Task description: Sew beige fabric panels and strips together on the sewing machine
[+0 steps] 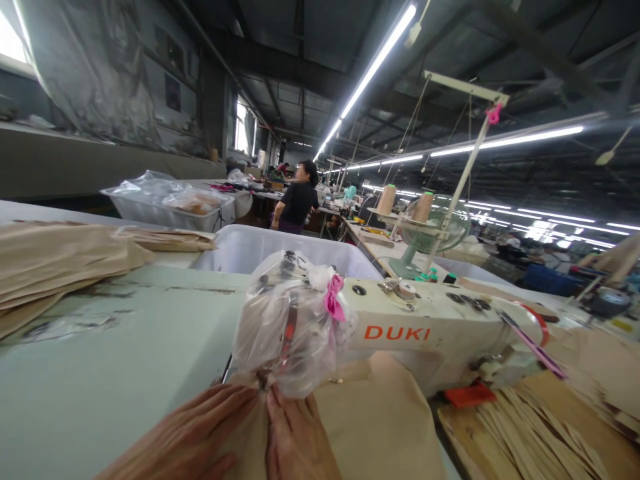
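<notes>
My left hand and my right hand lie flat, side by side, on a tan piece of fabric at the front of the sewing table. Their fingertips press the fabric just in front of the needle area of a white DUKI sewing machine. The machine's head is wrapped in a clear plastic bag tied with a pink bow, which hides the needle.
A stack of cut tan pieces lies at the right. More tan fabric is piled at the left. White bins stand behind the table. Thread cones and a fan sit beyond. A person in black stands farther back.
</notes>
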Action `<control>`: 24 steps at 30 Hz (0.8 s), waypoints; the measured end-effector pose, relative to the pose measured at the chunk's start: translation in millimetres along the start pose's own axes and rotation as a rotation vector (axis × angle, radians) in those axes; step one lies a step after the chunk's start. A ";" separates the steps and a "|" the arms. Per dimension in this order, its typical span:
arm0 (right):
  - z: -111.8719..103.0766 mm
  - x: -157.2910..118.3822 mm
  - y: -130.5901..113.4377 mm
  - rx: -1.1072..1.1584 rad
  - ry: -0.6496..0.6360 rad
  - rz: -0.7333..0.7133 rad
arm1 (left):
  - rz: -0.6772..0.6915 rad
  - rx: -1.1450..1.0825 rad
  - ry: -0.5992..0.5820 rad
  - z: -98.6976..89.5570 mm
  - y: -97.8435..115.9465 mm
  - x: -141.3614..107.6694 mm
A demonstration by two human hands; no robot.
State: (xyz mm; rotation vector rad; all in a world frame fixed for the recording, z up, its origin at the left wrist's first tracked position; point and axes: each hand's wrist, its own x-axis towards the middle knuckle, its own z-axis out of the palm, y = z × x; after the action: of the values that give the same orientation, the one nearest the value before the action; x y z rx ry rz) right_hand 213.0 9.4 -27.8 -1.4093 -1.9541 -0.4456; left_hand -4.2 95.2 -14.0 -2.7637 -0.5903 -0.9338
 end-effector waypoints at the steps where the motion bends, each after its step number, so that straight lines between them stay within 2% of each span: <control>1: 1.9 0.7 0.2 -0.004 0.017 -0.007 | 0.058 0.051 -0.029 -1.7 1.2 3.1; 3: 5.1 2.2 0.5 -0.013 0.032 -0.007 | 0.132 0.132 -0.067 -4.7 2.9 8.3; 9: 6.2 6.3 0.9 -0.030 0.024 -0.003 | 0.130 0.194 -0.064 -9.5 7.3 14.9; 12: 6.8 5.6 2.2 -0.040 -0.006 0.010 | 0.136 0.177 -0.060 -12.9 10.4 19.0; 17: 13.1 0.5 3.8 -0.063 -0.056 0.037 | 0.123 0.095 -0.118 -16.6 11.2 22.5; 24: 11.2 2.0 3.1 -0.028 0.015 0.049 | 0.080 0.071 -0.147 -16.2 11.5 18.7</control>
State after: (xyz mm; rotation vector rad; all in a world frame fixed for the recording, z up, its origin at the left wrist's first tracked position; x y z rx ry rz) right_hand 211.9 18.9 -34.7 -1.4634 -1.9038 -0.4614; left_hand 5.3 86.1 9.9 -2.7860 -0.5191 -0.6838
